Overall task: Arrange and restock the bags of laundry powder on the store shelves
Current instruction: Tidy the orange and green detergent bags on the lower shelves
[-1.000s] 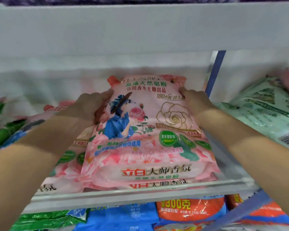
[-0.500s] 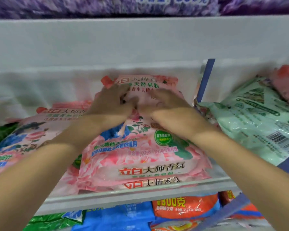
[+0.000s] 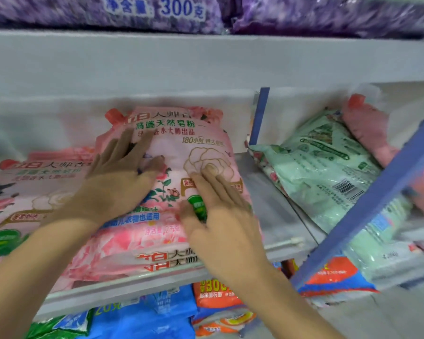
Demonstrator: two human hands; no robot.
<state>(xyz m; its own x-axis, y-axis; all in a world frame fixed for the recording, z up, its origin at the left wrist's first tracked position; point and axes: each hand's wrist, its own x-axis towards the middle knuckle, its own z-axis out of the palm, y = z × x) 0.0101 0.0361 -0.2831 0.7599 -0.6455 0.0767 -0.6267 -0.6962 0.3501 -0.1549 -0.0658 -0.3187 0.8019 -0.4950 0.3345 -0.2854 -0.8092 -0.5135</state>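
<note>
I am pressing the left grip (image 3: 118,184) and right grip (image 3: 220,228), fingers spread flat, onto the top pink bag (image 3: 179,143) stacked on the shelf (image 3: 113,291), judging it soft, heavy and slick, best held by its side edges.

Blue upright strip (image 3: 260,116): at the rear edge of the shelf (image 3: 267,192), against the white back wall (image 3: 47,123). Blue slanted bar (image 3: 367,206): crosses before the shelf's right end, blurred. Small white clip (image 3: 296,241): on the front edge.
</note>
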